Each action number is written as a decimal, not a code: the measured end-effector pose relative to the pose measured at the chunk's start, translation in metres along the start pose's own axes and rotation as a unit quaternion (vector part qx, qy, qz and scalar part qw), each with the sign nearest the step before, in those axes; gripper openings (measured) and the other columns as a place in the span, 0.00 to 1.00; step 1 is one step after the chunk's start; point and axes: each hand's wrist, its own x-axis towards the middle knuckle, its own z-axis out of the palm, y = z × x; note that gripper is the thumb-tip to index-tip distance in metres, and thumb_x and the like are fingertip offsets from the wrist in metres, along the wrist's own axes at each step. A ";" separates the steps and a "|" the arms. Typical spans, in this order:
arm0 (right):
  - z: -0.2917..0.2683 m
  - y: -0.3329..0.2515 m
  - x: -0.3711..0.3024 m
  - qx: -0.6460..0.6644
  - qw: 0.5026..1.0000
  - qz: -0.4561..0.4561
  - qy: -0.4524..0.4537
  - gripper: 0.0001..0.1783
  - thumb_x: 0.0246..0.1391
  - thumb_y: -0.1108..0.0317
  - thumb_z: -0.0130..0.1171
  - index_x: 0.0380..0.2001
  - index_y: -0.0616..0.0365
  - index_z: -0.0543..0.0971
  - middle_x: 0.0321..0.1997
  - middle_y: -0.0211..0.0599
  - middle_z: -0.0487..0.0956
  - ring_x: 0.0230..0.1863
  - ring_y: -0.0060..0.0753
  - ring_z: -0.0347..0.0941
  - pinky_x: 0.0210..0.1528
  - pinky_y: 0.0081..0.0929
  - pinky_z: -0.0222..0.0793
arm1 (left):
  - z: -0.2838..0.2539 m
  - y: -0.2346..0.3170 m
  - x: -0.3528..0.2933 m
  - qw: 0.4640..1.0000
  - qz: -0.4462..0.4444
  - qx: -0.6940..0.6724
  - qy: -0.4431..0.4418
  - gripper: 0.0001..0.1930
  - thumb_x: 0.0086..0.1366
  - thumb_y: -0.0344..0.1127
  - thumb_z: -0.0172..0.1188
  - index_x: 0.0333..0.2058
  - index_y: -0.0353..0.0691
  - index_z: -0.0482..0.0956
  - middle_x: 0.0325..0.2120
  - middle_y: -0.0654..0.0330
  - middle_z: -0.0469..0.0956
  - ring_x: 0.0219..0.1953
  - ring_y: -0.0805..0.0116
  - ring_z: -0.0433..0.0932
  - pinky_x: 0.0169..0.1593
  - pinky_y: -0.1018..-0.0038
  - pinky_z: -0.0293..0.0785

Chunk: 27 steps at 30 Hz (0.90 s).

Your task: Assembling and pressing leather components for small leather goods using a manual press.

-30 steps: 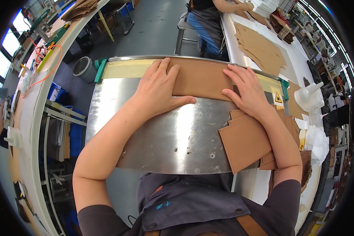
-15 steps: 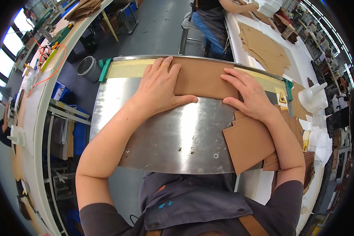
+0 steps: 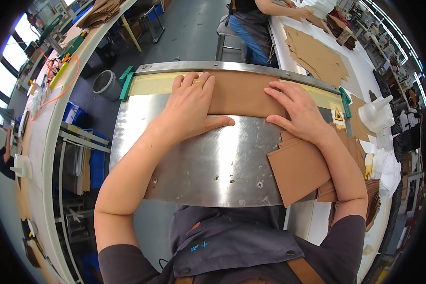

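A flat brown leather piece (image 3: 244, 94) lies along the far part of a shiny metal plate (image 3: 208, 161). My left hand (image 3: 187, 106) rests flat over its left end, thumb stretched to the right along the near edge. At the right end, the spread fingers of my right hand (image 3: 296, 111) touch the piece from above. Just beyond it runs a metal bar (image 3: 241, 68) with screws. Several square-cut brown leather pieces (image 3: 298, 170) lie fanned out beneath my right forearm, overhanging the plate's near right edge.
Green brackets (image 3: 125, 84) flank the plate's far corners. A grey bin (image 3: 106, 82) stands to the left, beside a long cluttered table (image 3: 52, 113). On the right, a white table (image 3: 371, 75) holds brown sheets (image 3: 317, 57) and a white bottle (image 3: 376, 115). A co-worker (image 3: 251, 28) sits beyond.
The metal bar along the far edge has risen or tilted, so its screwed face now shows. Both hands and the leather piece stay almost where they were.
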 end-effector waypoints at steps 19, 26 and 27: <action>-0.009 -0.004 0.003 -0.062 0.997 -0.036 -0.016 0.38 0.56 0.39 0.62 0.58 0.57 0.74 0.61 0.43 0.73 0.64 0.45 0.68 0.74 0.49 0.54 | -0.040 -0.012 -0.003 0.986 -0.018 -0.061 -0.153 0.44 0.50 0.53 0.74 0.60 0.30 0.72 0.62 0.48 0.70 0.65 0.49 0.64 0.71 0.60 0.54; -0.015 -0.007 0.005 -0.035 0.998 -0.042 0.012 0.26 0.57 0.49 0.65 0.50 0.56 0.78 0.58 0.41 0.76 0.61 0.44 0.71 0.70 0.44 0.60 | -0.045 -0.016 0.002 0.976 -0.037 -0.112 -0.183 0.39 0.51 0.46 0.75 0.60 0.38 0.73 0.66 0.52 0.67 0.68 0.51 0.62 0.72 0.61 0.56; -0.017 -0.007 0.007 -0.016 0.998 -0.067 -0.002 0.19 0.57 0.55 0.65 0.45 0.56 0.78 0.55 0.40 0.78 0.57 0.44 0.73 0.65 0.42 0.65 | -0.042 -0.016 0.002 0.976 -0.035 -0.132 -0.170 0.38 0.51 0.45 0.75 0.60 0.40 0.74 0.66 0.52 0.68 0.68 0.51 0.62 0.72 0.61 0.56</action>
